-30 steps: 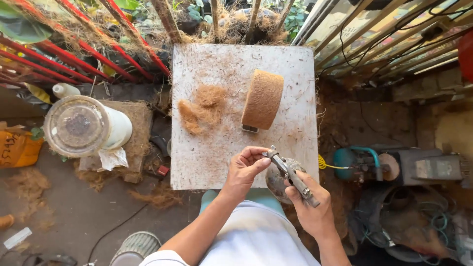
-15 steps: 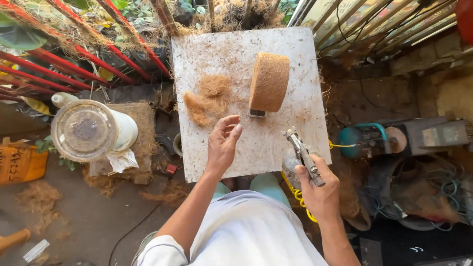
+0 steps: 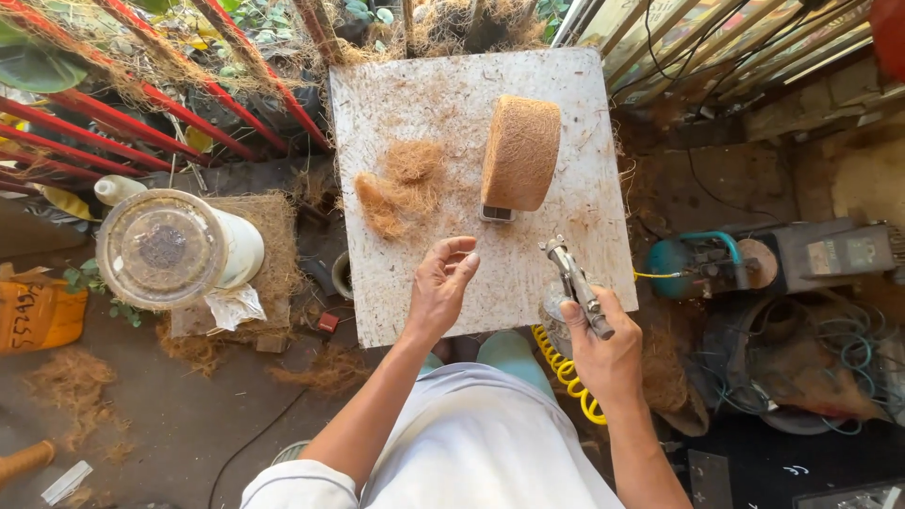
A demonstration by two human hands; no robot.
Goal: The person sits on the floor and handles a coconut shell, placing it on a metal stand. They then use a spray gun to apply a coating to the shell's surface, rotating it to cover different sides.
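Right hand [image 3: 603, 353] gripping a metal tool [image 3: 575, 283] at lower centre, left hand [image 3: 443, 283] half-open, empty, above the surface [image 3: 424, 104]; risk: tool muzzle near left fingers

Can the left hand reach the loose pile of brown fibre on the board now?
Probably yes: the left hand is empty, open over the board, and nothing lies between it and the fibre pile.

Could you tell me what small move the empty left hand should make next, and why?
Probably reach forward to the loose fibre clump. The left hand hovers open and empty over the board, while the right hand already grips the metal tool.
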